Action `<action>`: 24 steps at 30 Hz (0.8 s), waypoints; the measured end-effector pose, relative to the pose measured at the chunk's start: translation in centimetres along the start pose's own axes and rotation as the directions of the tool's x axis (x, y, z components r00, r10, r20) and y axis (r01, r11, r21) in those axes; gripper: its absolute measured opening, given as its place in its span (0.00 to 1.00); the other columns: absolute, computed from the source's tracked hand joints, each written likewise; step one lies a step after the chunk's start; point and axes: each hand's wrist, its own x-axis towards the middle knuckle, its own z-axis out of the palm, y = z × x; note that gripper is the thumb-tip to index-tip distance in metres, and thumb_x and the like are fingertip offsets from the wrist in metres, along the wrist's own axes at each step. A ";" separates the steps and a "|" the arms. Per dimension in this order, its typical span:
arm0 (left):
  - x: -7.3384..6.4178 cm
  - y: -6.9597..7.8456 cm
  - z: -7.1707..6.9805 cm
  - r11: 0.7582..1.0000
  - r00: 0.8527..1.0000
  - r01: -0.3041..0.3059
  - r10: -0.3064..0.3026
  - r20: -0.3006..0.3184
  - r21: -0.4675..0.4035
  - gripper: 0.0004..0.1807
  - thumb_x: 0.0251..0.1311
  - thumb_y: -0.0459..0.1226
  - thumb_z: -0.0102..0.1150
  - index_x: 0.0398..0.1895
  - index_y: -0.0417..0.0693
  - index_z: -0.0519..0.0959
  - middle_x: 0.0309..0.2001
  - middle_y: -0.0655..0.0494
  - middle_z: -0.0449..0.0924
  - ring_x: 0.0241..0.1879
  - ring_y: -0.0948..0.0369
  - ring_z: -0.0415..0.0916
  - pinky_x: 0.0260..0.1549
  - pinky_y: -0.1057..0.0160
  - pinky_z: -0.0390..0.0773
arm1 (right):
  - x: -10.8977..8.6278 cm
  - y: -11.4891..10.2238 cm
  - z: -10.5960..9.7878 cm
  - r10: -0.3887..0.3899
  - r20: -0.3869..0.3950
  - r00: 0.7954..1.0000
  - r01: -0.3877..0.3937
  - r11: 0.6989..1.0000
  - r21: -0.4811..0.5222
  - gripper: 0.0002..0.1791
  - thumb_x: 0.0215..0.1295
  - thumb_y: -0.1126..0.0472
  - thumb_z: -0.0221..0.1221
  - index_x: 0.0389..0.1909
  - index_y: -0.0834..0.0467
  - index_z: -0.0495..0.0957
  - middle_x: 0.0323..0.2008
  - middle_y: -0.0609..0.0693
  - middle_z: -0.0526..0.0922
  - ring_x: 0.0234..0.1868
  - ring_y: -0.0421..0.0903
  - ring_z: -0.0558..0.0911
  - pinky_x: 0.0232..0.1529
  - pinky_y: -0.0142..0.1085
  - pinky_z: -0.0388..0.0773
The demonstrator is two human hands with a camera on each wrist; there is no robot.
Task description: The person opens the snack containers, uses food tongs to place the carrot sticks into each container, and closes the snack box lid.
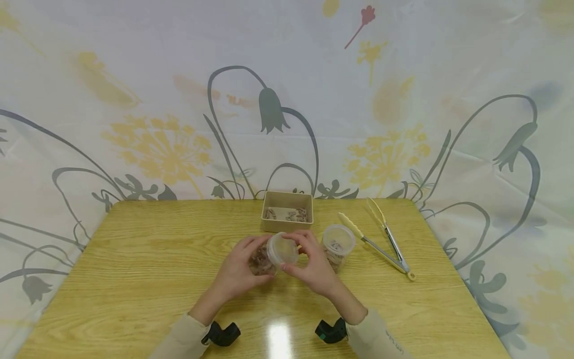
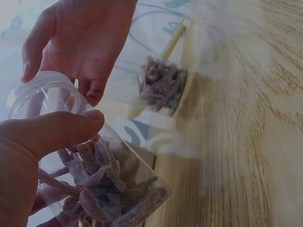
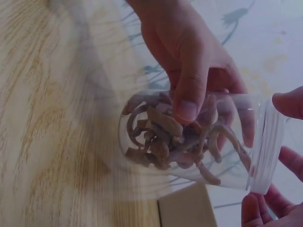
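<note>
A clear plastic jar (image 1: pixel 261 259) of brownish dried strips is held tilted above the table. My left hand (image 1: pixel 239 267) grips its body; the left wrist view shows the thumb across the jar (image 2: pixel 116 189). At its upper end is a translucent ribbed lid (image 3: pixel 268 149). The thumb and fingers of my right hand (image 1: pixel 314 264) hold this lid by its edge, with the lid on the jar's mouth. Just right of my right hand stands a second lidded jar (image 1: pixel 334 259) with similar strips.
A beige rectangular box (image 1: pixel 287 227) with some strips inside stands behind the hands. Tongs with cream tips and metal arms (image 1: pixel 393 249) lie spread at the right. The wooden table (image 1: pixel 157 264) ends at a patterned cloth backdrop (image 1: pixel 287 99).
</note>
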 end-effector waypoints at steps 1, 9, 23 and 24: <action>0.0 0.0 0.0 1.000 1.000 -0.004 0.004 0.000 0.006 0.50 0.35 0.39 0.86 0.68 0.57 0.72 0.58 0.53 0.75 0.57 0.50 0.73 0.51 0.44 0.77 | 0.0 0.2 0.0 0.004 0.002 1.000 -0.004 1.000 0.000 0.29 0.56 0.73 0.66 0.60 0.71 0.73 0.54 0.67 0.70 0.50 0.65 0.70 0.46 0.41 0.72; 0.1 0.3 0.0 0.999 1.000 -0.025 0.026 -0.014 0.048 0.49 0.34 0.42 0.85 0.67 0.55 0.74 0.56 0.51 0.75 0.55 0.49 0.73 0.47 0.46 0.79 | -0.4 3.9 0.8 0.056 -0.021 0.998 -0.056 0.998 0.006 0.30 0.60 0.65 0.68 0.64 0.59 0.74 0.52 0.59 0.71 0.48 0.52 0.70 0.46 0.45 0.76; 0.1 0.5 -0.1 0.994 1.000 -0.022 0.021 0.010 0.104 0.48 0.35 0.47 0.84 0.68 0.56 0.74 0.52 0.55 0.76 0.50 0.54 0.73 0.41 0.51 0.80 | -0.2 4.6 0.0 0.058 0.019 0.998 -0.058 0.998 0.020 0.30 0.65 0.53 0.66 0.66 0.59 0.72 0.62 0.59 0.70 0.59 0.57 0.71 0.53 0.56 0.76; 0.1 0.5 -0.1 0.995 1.000 -0.022 0.020 0.020 0.093 0.48 0.36 0.47 0.84 0.68 0.56 0.74 0.52 0.55 0.76 0.50 0.55 0.74 0.41 0.51 0.80 | -0.2 4.6 -0.3 0.017 0.048 0.999 -0.019 0.999 0.046 0.31 0.66 0.56 0.66 0.67 0.60 0.70 0.67 0.59 0.66 0.63 0.59 0.68 0.56 0.59 0.73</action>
